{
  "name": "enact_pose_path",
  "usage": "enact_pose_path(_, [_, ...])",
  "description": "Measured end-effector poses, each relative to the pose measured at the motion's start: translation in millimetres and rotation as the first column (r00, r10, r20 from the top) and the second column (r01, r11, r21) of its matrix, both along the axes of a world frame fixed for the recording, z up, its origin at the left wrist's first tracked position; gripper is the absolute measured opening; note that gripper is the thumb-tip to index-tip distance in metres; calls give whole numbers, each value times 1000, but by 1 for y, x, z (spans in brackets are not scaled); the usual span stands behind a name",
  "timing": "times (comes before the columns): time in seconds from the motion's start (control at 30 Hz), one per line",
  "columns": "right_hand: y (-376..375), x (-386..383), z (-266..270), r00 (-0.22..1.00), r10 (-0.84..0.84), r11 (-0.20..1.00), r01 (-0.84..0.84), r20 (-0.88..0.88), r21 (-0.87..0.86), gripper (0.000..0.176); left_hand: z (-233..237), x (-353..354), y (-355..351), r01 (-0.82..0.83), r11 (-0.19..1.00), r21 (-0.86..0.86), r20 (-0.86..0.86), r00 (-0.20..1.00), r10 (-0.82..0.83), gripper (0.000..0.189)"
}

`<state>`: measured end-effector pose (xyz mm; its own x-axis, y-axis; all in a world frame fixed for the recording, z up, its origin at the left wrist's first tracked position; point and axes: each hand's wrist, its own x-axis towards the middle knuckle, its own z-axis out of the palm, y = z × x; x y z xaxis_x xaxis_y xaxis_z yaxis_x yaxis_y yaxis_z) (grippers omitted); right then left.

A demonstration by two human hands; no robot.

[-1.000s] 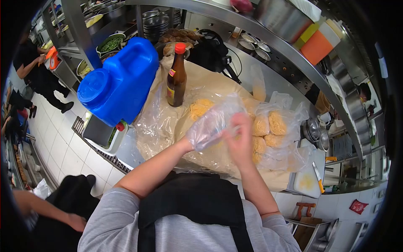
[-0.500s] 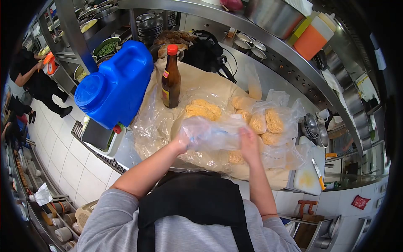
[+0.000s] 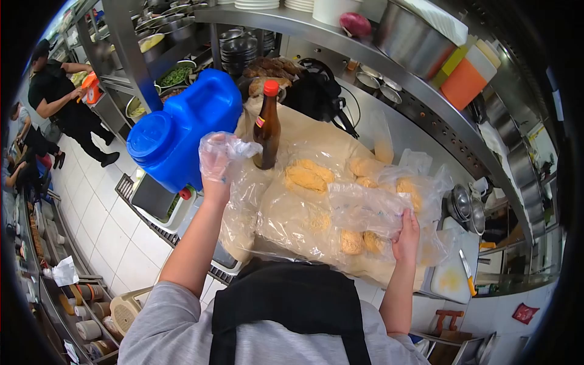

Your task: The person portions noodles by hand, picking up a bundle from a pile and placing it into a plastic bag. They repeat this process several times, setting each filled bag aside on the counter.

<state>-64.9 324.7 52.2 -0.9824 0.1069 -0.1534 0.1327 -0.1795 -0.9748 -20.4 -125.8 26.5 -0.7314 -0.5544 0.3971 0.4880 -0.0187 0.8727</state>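
Observation:
Clear crumpled plastic, like a thin glove or bag, covers my left hand (image 3: 216, 158). That hand is raised between the blue jug (image 3: 182, 131) and a brown glass bottle (image 3: 267, 128) with a red cap; its fingers are blurred by the plastic. My right hand (image 3: 406, 236) pinches the edge of a clear plastic bag (image 3: 368, 207), which hangs flat toward the left. Beneath and behind lie a loose clump of yellow noodles (image 3: 309, 175) and more noodle bundles (image 3: 351, 242), some in plastic, on brown paper (image 3: 340, 140) and plastic sheeting.
On the right, a knife (image 3: 467, 271) lies on a cutting board (image 3: 450, 277) near metal bowls (image 3: 465, 204). A steel shelf (image 3: 340, 39) crosses above the counter with a pot (image 3: 413, 36) and a red onion (image 3: 354, 24). Another person (image 3: 67, 103) stands at the far left.
My hands have moved apart. The left, now wrapped in plastic, rose leftward toward the jug; the right moved right and down with the clear bag. The view has shifted slightly.

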Motion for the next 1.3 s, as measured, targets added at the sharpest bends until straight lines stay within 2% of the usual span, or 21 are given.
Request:
enact_pose_path(0.1, [0,-8,4,985,135,980,-116,-112,162,16,21,4,-2,21,999,-27,19,1000,-21,46])
enact_pose_path(0.17, [1,-15,17,814,570,665,-373,-116,646,15,28,9,13,403,884,238,113,892,-438,59])
enact_pose_path(0.2, [-13,-15,27,808,575,667,-371,-129,647,15,42,15,27,542,810,224,135,806,-576,65])
enact_pose_path(0.27, [-61,-15,46,591,749,663,-681,-300,311,25,57,21,58,745,602,285,146,587,-796,69])
enact_pose_path(0.3, [-79,-17,46,572,755,655,-686,-322,318,25,60,23,70,805,478,351,123,466,-876,69])
enact_pose_path(0.37, [-111,-23,41,474,854,410,-866,-214,-285,29,52,18,77,837,416,355,210,363,-908,72])
enact_pose_path(0.5, [-173,-45,72,341,911,301,-934,-231,-190,40,103,7,56,861,346,373,18,366,-930,76])
enact_pose_path(0.6, [-224,-76,105,388,847,306,-915,-363,-264,44,138,-15,30,844,303,443,-254,442,-860,72])
enact_pose_path(0.63, [-245,-85,117,468,784,362,-879,-409,-312,42,151,-23,19,819,335,466,-314,506,-803,70])
enact_pose_path(0.73, [-283,-149,98,362,770,168,-909,-526,-380,42,161,-54,-13,726,478,495,-373,674,-637,64])
enact_pose_path(0.8, [-303,-158,80,555,750,358,-799,-361,-484,42,113,-97,-46,740,511,437,-289,654,-699,49])
enact_pose_path(0.83, [-305,-162,49,526,791,366,-816,-314,-447,41,86,-100,-41,607,696,383,-80,773,-630,33])
enact_pose_path(0.87, [-313,-163,17,614,758,454,-739,-221,-498,36,79,-96,-18,322,740,591,79,890,-450,24])
enact_pose_path(0.9, [-311,-163,-16,648,752,496,-677,-120,-544,36,43,-95,-25,233,850,473,354,833,-426,22])
enact_pose_path(0.93, [-313,-168,-48,640,761,500,-681,-104,-535,36,22,-90,-20,229,897,377,429,816,-388,24])
enact_pose_path(0.97, [-311,-166,-55,625,775,493,-693,-97,-527,36,-7,-99,-14,68,856,512,373,881,-293,35])
enact_pose_path(1.03, [-301,-160,-70,767,633,738,-639,-107,-215,37,-33,-106,-8,-116,924,364,384,923,-35,52])
enact_pose_path(1.1, [-277,-166,-77,878,416,907,-381,-235,181,36,-39,-95,-10,-160,958,240,449,893,37,47])
enact_pose_path(1.17, [-240,-134,-35,931,245,969,-227,-271,95,32,-30,-82,-11,-198,975,105,495,861,121,42])
enact_pose_path(1.23, [-204,-104,-7,945,133,989,-148,-299,-27,28,-20,-59,3,-365,894,-258,339,833,438,42])
enact_pose_path(1.3, [-180,-62,19,916,214,973,-230,-340,-7,23,20,-23,27,-268,934,-237,56,956,289,48])
